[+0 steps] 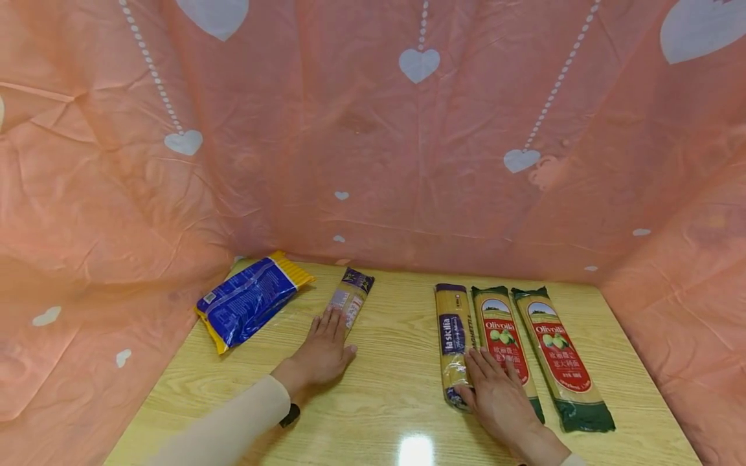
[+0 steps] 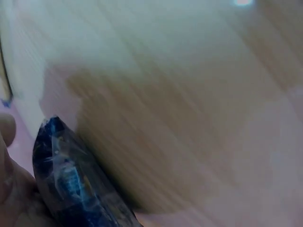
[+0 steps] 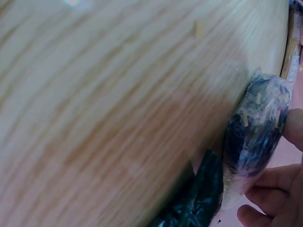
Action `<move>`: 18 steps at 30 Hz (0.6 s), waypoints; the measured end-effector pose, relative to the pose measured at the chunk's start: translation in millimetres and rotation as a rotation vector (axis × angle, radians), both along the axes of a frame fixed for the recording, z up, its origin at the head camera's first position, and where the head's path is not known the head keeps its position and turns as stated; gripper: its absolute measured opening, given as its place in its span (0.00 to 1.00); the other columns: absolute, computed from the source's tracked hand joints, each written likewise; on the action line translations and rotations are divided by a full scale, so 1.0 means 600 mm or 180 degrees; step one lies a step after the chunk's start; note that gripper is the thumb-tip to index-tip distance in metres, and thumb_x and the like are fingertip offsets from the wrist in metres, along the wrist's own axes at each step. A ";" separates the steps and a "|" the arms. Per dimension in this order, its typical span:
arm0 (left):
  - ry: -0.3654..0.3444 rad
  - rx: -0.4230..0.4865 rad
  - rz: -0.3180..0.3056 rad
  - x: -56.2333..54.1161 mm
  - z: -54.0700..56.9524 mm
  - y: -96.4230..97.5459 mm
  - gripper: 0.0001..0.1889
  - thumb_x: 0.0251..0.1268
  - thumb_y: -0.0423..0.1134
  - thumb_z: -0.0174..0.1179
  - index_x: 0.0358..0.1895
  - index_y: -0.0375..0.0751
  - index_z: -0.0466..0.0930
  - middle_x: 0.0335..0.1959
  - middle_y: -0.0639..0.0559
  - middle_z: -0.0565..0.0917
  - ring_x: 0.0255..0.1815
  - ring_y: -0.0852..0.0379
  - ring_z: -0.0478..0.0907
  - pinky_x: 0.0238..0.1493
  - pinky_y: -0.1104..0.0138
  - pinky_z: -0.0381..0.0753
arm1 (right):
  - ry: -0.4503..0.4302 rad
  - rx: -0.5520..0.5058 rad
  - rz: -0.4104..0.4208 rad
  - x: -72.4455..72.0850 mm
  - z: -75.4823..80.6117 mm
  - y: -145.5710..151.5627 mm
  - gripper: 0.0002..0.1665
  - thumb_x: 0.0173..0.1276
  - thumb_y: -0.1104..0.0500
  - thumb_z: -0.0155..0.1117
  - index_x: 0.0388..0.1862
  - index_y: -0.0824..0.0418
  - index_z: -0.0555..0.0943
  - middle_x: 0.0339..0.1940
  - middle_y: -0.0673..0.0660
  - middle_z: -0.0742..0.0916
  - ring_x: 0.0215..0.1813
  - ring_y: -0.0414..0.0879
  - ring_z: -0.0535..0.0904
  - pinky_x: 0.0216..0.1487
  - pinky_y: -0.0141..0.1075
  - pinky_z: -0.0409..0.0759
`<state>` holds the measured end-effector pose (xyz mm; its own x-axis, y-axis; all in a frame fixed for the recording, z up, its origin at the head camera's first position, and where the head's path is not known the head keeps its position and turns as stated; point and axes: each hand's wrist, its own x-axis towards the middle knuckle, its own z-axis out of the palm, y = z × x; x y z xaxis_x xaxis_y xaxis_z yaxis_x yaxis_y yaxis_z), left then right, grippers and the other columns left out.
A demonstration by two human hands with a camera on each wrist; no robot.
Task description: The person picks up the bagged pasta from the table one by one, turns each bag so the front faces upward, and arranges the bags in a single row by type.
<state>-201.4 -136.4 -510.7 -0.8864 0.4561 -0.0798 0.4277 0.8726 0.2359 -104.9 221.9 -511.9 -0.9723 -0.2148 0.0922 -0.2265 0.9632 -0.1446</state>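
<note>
My left hand lies with extended fingers on the near part of a purple-ended pasta packet. The crinkled dark-blue end of a packet shows beside that hand in the left wrist view. Over on the right, my right hand rests at the lower right edge of a la sicilia spaghetti packet, thumb near its bottom end. Its fingers reach over the neighbouring red-labelled Olivoila pasta packet. In the right wrist view, thumb and bent fingertips sit close to a clear, dark-patterned packet end.
A second Olivoila packet lies farthest right, slightly slanted. At the back left is a blue and yellow bag. Pink cloth with white hearts surrounds the wooden table at the back and sides.
</note>
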 end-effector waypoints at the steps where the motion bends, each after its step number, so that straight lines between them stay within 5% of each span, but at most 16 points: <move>1: -0.0005 0.0014 0.0027 0.003 0.000 0.010 0.39 0.87 0.51 0.45 0.83 0.23 0.46 0.85 0.25 0.45 0.87 0.30 0.39 0.83 0.38 0.44 | 0.0002 0.0000 -0.0001 0.000 0.000 0.000 0.37 0.79 0.43 0.62 0.75 0.66 0.75 0.78 0.65 0.76 0.81 0.64 0.68 0.75 0.71 0.61; 9: -0.0182 0.0101 0.0070 0.030 0.004 0.081 0.39 0.87 0.52 0.44 0.83 0.23 0.48 0.85 0.25 0.45 0.87 0.29 0.39 0.83 0.38 0.45 | -0.0020 -0.0024 0.0017 0.001 0.005 -0.001 0.36 0.80 0.42 0.61 0.75 0.65 0.76 0.78 0.64 0.76 0.80 0.64 0.68 0.76 0.71 0.61; 18: -0.0335 -0.0071 -0.0373 0.061 0.032 0.095 0.35 0.88 0.53 0.41 0.84 0.30 0.53 0.86 0.34 0.52 0.88 0.37 0.46 0.84 0.40 0.48 | 0.0053 -0.0028 0.0028 -0.001 0.004 0.001 0.36 0.79 0.42 0.62 0.75 0.65 0.76 0.77 0.64 0.77 0.80 0.65 0.68 0.75 0.72 0.60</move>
<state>-164.6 -79.5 -491.7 -0.8134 0.5530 -0.1808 0.5009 0.8237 0.2659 -105.2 222.4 -509.4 -0.9687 -0.2224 0.1104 -0.2373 0.9599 -0.1491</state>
